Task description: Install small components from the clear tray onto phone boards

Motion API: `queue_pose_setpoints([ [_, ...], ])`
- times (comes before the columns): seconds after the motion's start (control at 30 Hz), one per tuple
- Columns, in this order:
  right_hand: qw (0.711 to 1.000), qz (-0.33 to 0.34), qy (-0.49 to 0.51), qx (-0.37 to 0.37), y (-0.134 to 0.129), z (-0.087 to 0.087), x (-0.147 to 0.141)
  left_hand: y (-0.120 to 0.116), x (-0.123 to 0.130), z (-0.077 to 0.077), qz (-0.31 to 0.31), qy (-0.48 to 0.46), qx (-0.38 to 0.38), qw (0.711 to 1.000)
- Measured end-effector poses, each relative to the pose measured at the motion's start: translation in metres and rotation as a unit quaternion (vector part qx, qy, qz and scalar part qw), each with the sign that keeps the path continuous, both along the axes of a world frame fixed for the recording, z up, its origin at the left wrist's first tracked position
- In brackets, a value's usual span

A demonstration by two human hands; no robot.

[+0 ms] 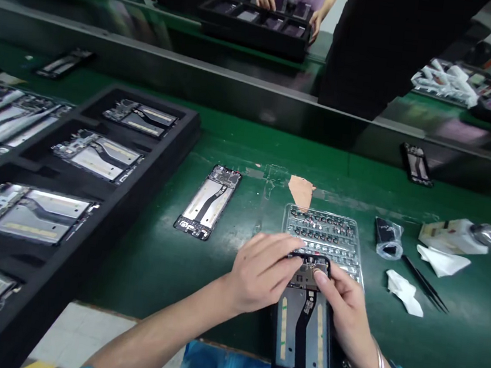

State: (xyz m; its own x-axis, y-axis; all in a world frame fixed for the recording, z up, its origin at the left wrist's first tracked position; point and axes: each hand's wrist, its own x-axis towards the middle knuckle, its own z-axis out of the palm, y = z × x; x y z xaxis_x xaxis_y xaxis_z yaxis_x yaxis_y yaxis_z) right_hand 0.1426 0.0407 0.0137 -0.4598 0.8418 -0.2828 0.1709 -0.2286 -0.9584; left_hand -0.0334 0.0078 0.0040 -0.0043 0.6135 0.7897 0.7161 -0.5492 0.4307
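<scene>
Both hands (262,271) hold a phone frame (303,338)

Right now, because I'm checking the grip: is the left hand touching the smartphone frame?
Touching: the head view shows the left hand with its fingertips resting on the top end of the smartphone frame.

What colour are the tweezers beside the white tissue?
The tweezers are black, best seen in the head view.
</scene>
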Motion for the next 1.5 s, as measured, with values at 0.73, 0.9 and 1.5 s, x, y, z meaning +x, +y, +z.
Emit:
queue_pose_setpoints([
  [0.73, 1.0, -0.008, 0.02, -0.01, 0.005, -0.004, 0.001, -0.004, 0.002, 0.007, -0.069, -0.19, -0.291, 0.935],
  [0.9, 0.998, -0.001, -0.033, 0.056, 0.01, -0.004, 0.001, 0.0, 0.008, 0.002, -0.261, -0.409, -0.474, 0.735],
  [1.5, 0.972, 0.069, -0.138, 0.179, 0.017, 0.005, -0.002, -0.004, 0.011, 0.003, -0.234, -0.364, -0.49, 0.757],
])
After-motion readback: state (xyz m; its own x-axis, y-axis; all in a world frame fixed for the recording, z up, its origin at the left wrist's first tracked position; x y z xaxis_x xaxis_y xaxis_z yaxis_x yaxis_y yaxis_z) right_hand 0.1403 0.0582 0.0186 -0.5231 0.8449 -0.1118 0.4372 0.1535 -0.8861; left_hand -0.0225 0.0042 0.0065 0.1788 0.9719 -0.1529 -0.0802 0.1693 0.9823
